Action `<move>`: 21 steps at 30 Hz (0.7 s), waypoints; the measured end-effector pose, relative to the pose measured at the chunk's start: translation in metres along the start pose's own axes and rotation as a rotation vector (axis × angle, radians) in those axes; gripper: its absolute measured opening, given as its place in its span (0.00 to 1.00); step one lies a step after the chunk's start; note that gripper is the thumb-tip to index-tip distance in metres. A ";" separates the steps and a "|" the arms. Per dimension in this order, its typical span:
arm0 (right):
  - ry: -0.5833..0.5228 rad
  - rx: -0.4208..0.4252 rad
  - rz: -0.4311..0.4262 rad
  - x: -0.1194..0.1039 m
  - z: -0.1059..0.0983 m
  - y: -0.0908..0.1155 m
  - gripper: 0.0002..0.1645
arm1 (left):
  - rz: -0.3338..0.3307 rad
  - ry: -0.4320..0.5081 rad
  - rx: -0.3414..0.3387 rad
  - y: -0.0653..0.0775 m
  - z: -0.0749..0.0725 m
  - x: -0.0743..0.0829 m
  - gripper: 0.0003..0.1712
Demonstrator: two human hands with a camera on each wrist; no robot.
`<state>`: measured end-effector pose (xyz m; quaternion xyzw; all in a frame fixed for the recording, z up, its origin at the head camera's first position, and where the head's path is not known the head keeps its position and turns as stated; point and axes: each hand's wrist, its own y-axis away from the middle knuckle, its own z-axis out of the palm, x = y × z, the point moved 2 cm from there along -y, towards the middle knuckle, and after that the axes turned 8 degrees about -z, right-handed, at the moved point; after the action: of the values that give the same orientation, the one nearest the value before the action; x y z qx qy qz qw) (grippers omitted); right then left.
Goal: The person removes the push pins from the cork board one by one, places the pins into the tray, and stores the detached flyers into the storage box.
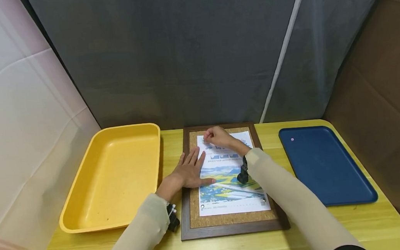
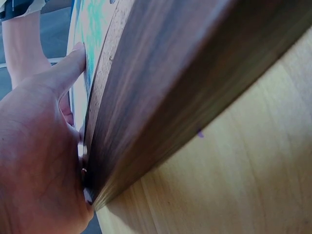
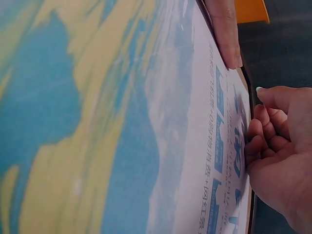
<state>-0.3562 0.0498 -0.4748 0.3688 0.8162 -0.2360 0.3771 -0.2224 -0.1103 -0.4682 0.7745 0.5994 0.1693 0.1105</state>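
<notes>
A printed paper sheet [image 1: 227, 192] with a blue and yellow landscape lies on a cork board [image 1: 232, 218] in a dark brown wooden frame [image 1: 235, 230]. My left hand [image 1: 190, 173] rests flat on the sheet's left side and the frame's left edge, fingers spread. At the sheet's upper left corner is my right hand [image 1: 219, 137], its fingers curled in. In the right wrist view, the thumb [image 3: 277, 97] stands beside the bent fingers; whatever is between the fingertips is hidden. Small shiny pins sit at the sheet's lower left [image 1: 202, 206] and lower right corners.
To the left stands a deep yellow tray [image 1: 156, 159], close to the frame. A shallow dark blue tray [image 1: 332, 170] lies on the right, with a small pink piece [image 1: 292, 139] near its far left corner. A dark curtain [image 1: 167, 57] hangs behind the wooden table [image 1: 226, 249].
</notes>
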 end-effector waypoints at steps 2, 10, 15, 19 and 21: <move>0.003 -0.004 -0.011 -0.001 -0.001 0.002 0.08 | 0.001 0.002 0.004 0.000 -0.001 0.000 0.66; 0.018 -0.012 -0.071 -0.008 -0.006 0.008 0.05 | -0.006 0.001 0.000 -0.001 0.001 -0.001 0.66; 0.010 -0.015 -0.074 -0.011 -0.010 0.013 0.05 | -0.007 -0.006 0.006 -0.001 0.001 -0.001 0.65; 0.008 -0.020 -0.070 -0.013 -0.013 0.016 0.04 | -0.007 -0.016 0.011 -0.002 0.001 -0.001 0.65; 0.006 -0.025 -0.072 -0.014 -0.016 0.018 0.04 | -0.009 -0.021 0.009 -0.002 0.001 -0.001 0.66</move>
<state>-0.3425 0.0656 -0.4557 0.3352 0.8329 -0.2382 0.3703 -0.2243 -0.1104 -0.4698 0.7738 0.6027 0.1579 0.1139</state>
